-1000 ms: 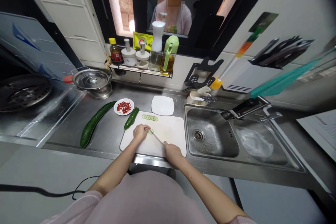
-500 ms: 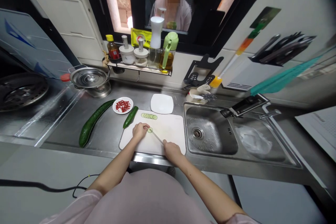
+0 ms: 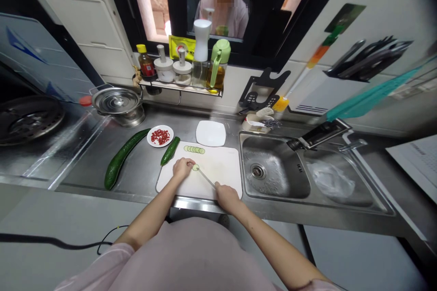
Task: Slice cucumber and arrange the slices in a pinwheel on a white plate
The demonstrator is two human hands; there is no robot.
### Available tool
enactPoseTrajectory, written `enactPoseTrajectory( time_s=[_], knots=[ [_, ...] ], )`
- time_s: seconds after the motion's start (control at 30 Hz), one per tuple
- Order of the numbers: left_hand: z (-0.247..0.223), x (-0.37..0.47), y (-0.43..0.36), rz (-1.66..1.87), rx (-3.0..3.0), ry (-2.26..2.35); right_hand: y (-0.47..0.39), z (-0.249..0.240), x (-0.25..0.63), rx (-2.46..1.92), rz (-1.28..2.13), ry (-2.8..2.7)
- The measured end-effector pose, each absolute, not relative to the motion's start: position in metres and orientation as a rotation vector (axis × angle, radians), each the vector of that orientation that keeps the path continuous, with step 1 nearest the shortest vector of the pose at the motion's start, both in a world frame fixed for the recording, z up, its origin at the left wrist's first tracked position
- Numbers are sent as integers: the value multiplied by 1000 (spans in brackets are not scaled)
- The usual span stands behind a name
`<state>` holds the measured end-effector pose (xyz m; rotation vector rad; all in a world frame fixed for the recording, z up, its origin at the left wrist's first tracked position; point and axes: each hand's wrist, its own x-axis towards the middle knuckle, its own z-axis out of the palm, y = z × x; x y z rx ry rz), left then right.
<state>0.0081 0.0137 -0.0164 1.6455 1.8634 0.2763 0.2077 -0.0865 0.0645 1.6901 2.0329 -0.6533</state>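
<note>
My right hand (image 3: 228, 198) is closed around the handle of a knife (image 3: 206, 178), whose thin blade points up and left over the white cutting board (image 3: 218, 170). The blade's tip lies at a pale green cucumber slice (image 3: 195, 167). My left hand (image 3: 182, 168) rests on the board with its fingers curled together, fingertips at that slice's upper left edge. Above, a row of overlapping cucumber slices (image 3: 194, 149) lies near the board's far edge. A cut length of cucumber (image 3: 170, 151) sits at the board's upper left corner.
A long whole cucumber (image 3: 123, 159) and a plate of chopped red pieces (image 3: 160, 136) are to the left. Behind the board stands a white square plate (image 3: 210, 133). The sink (image 3: 276, 168) adjoins on the right. Seasoning bottles line a wall shelf (image 3: 180, 85).
The whole view has shifted very slightly. Both hands, the knife and the slice keep nearly the same places on the board.
</note>
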Motion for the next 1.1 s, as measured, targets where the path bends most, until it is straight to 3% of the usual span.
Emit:
enactPoseTrajectory(
  time_s=[0.57,0.9,1.1],
  knots=[
    [-9,22,1,220,1817,1882,-77,46,244,2039,-623,1972],
    [-8,22,3,449,1428,1797,-75,41,244,2073,-629,1982],
    [-13,-18,-16,575,1338,1903,-70,40,240,2043,-642,1993]
  ],
)
